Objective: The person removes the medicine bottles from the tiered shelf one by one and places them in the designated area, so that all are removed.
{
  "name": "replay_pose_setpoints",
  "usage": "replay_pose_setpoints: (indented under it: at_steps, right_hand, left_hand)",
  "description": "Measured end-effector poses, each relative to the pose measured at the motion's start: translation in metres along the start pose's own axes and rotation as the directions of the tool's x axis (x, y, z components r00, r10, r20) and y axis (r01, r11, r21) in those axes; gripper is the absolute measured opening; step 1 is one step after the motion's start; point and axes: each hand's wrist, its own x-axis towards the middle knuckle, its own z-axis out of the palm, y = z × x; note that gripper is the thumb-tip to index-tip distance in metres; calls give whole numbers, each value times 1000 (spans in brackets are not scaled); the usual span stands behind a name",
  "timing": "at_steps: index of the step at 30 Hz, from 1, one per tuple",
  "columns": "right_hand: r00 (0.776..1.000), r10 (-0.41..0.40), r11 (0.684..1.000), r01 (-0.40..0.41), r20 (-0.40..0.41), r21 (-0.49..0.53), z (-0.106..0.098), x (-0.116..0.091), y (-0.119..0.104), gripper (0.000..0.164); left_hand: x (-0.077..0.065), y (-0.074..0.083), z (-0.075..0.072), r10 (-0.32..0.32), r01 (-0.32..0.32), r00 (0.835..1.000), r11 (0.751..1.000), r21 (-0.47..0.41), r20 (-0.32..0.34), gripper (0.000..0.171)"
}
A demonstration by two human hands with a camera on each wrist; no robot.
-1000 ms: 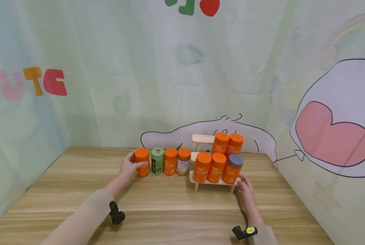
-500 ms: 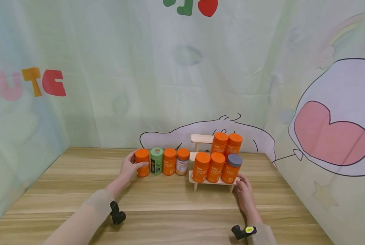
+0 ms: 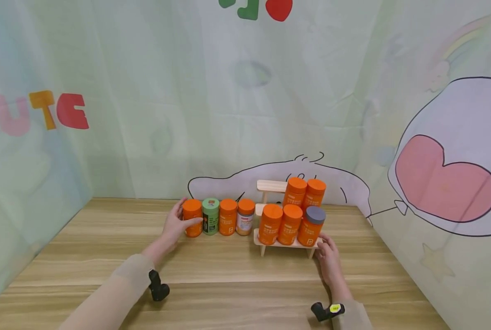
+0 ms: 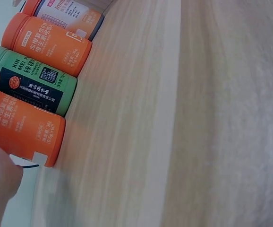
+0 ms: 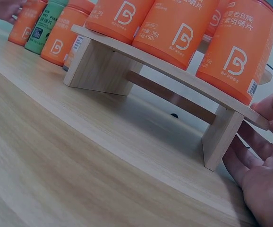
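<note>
In the head view my left hand (image 3: 174, 229) grips an orange supplement bottle (image 3: 193, 229) at the left end of a row, thumb across its front. Right beside it stand a green bottle (image 3: 210, 217), another orange bottle (image 3: 228, 217) and an orange-lidded bottle with a pale label (image 3: 245, 222). My right hand (image 3: 331, 261) holds the right end of a wooden stepped rack (image 5: 165, 71), thumb at the lower shelf's top and fingers beneath it. Three bottles fill that shelf, the rightmost a grey-lidded bottle (image 3: 311, 231). Two orange bottles (image 3: 296, 192) stand higher behind.
The rack's top shelf (image 3: 272, 186) shows bare wood at its left. A printed cloth backdrop (image 3: 167, 114) rises behind the wooden table (image 3: 229, 284) and along both sides. Each wrist carries a black camera mount (image 3: 159, 288).
The orange bottle in my left hand has slid slightly right, narrowing the gap to the green bottle. My right hand stays on the rack.
</note>
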Motion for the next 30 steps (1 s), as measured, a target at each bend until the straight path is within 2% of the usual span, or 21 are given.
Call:
replay_pose_setpoints:
  at_steps: [4, 6, 8, 11, 14, 15, 17, 19, 20, 22, 24, 25, 29, 30]
  right_hand:
    - [1000, -14, 1000, 14, 4, 13, 0, -1, 0, 27]
    - [1000, -18, 1000, 18, 2, 17, 1, -1, 0, 27]
    - [1000, -14, 1000, 14, -3, 22, 2, -1, -1, 27]
    - [1000, -7, 1000, 7, -14, 17, 3, -1, 0, 27]
    - [1000, -1, 1000, 1, -24, 18, 3, 0, 0, 26]
    - [1000, -2, 1000, 2, -23, 12, 2, 0, 0, 26]
    - [1000, -4, 1000, 4, -23, 11, 2, 0, 0, 26]
    - [1000, -7, 1000, 7, -16, 8, 1, -1, 0, 26]
    - [1000, -7, 1000, 7, -14, 8, 0, -1, 0, 26]
    - [1000, -5, 1000, 5, -9, 8, 0, -1, -1, 26]
    - [1000, 0, 1000, 0, -5, 4, -1, -1, -1, 26]
    - [1000, 1, 1000, -1, -4, 4, -1, -1, -1, 26]
    - [1000, 0, 1000, 0, 2, 5, 0, -1, -1, 26]
    - [1000, 0, 1000, 0, 3, 5, 0, -1, -1, 26]
  left_hand:
    - [-3, 5, 2, 21, -22, 999, 999, -29, -33, 92]
    - [-5, 8, 5, 44, -49, 996, 997, -57, -84, 87]
    - [-6, 11, 9, 86, -98, 984, 993, -71, -158, 80]
    - [-8, 17, 17, 173, -192, 943, 981, -40, -283, 64]
    - [-10, 25, 28, 275, -284, 881, 958, 34, -385, 48]
    - [-10, 28, 33, 310, -315, 860, 947, 56, -406, 44]
    - [-11, 36, 44, 376, -377, 827, 922, 84, -418, 39]
    - [-13, 44, 56, 436, -434, 806, 895, 100, -400, 38]
    - [-14, 48, 62, 457, -454, 805, 885, 103, -378, 37]
    - [-17, 57, 74, 487, -483, 815, 870, 98, -314, 37]
    - [-25, 72, 85, 489, -487, 840, 870, 70, -235, 38]
    - [-25, 77, 91, 491, -490, 847, 870, 60, -203, 39]
    - [-21, 96, 112, 512, -516, 854, 856, -29, -97, 46]
    - [-17, 97, 118, 526, -529, 847, 848, -34, -77, 48]
